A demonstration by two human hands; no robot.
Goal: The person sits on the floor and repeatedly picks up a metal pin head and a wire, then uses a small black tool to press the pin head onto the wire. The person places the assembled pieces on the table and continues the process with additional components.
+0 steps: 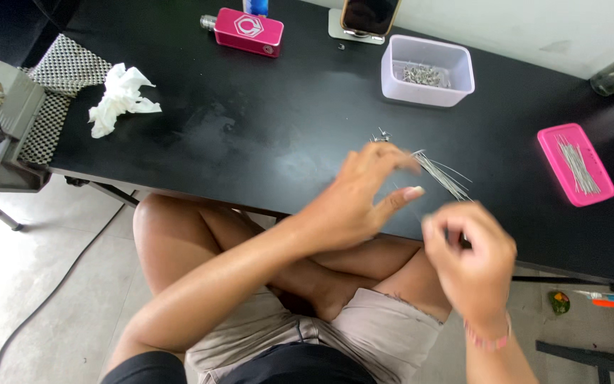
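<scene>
Left hand [364,199] over thin wires [440,176] — pink tray [553,161] right

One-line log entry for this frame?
left hand: fingers spread over thin wires | right hand: blurred, grip unclear | pink tray: more wires

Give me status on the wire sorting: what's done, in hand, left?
Done, apparently: thin wires lie in the pink tray, and small metal pieces sit in the white tub. In hand: the left hand hovers at the loose wire bundle on the black table; the right hand pinches something, blurred. Left: that bundle and a few small pieces beside it.
</scene>
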